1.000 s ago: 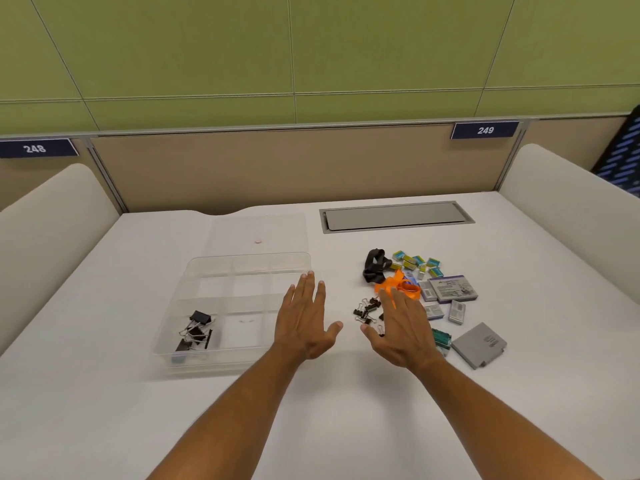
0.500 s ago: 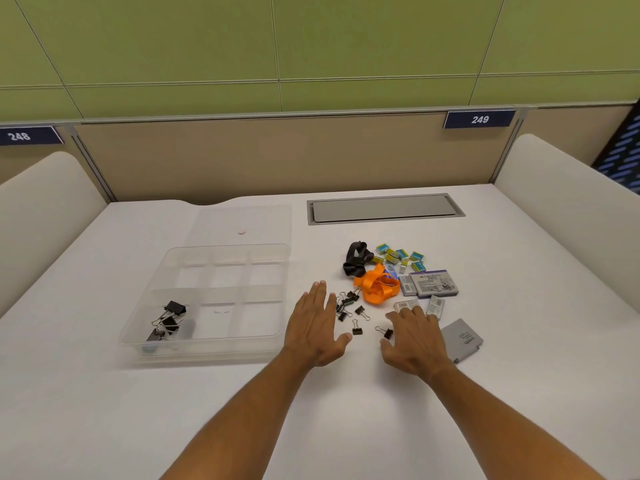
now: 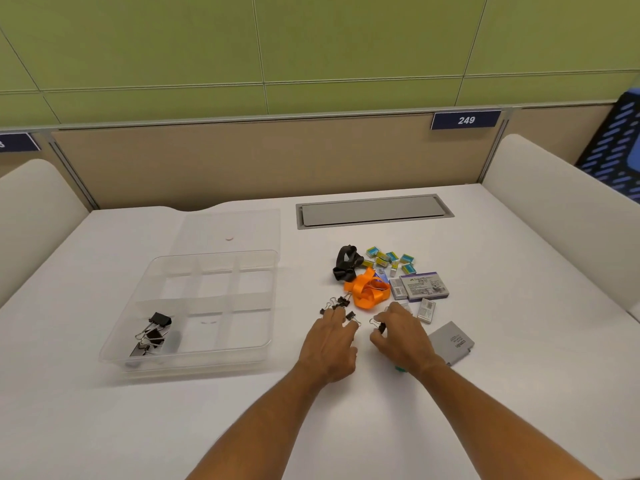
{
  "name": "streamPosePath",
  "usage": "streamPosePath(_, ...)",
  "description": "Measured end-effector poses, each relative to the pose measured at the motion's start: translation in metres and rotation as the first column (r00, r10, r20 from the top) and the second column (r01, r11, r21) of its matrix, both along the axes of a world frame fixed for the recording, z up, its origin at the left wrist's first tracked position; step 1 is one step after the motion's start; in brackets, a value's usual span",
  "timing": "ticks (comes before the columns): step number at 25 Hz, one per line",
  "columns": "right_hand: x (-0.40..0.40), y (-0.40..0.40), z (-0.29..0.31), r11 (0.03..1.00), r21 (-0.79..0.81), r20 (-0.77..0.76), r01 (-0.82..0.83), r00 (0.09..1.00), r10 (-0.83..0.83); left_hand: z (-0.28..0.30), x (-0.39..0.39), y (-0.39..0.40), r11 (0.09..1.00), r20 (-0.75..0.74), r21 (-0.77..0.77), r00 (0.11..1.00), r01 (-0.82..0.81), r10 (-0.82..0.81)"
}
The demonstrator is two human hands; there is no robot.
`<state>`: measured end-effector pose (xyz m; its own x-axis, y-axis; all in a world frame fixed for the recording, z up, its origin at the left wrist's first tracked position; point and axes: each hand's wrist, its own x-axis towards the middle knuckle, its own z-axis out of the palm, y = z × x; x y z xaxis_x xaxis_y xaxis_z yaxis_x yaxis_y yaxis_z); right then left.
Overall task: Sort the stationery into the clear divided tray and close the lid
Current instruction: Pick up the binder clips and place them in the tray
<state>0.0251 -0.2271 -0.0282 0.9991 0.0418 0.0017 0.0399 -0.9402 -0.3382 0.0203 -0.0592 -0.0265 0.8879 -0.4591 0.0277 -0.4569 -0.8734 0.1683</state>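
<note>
The clear divided tray [image 3: 266, 344] lies at the left of the white desk, with several large black binder clips [image 3: 152, 332] in its front-left compartment. Its clear lid [image 3: 242, 223] lies flat behind it. To the right is the stationery pile: small black binder clips [image 3: 337, 303], an orange lanyard [image 3: 367, 291], a black strap [image 3: 346, 263], small staple boxes [image 3: 389, 259], a purple box [image 3: 424, 285] and a grey case [image 3: 450, 342]. My left hand [image 3: 330, 344] rests fingers-down on the small clips. My right hand [image 3: 401, 332] pinches one small binder clip [image 3: 379, 325].
A grey cable hatch [image 3: 372, 211] is set in the desk at the back. White padded side panels stand at left [image 3: 34, 216] and right [image 3: 561, 209]. A beige partition closes the far edge.
Both hands have come down onto the small binder clips. The right hand went from flat and open to pinching one clip; the left fingers moved onto the clip cluster.
</note>
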Motion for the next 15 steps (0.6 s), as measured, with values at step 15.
streamPosePath(15, 0.023, 0.015, -0.007, 0.982, 0.189, -0.107, 0.015, 0.994, 0.006, -0.015, 0.015, 0.003, 0.995, -0.156, -0.077, 0.987, -0.059, 0.046)
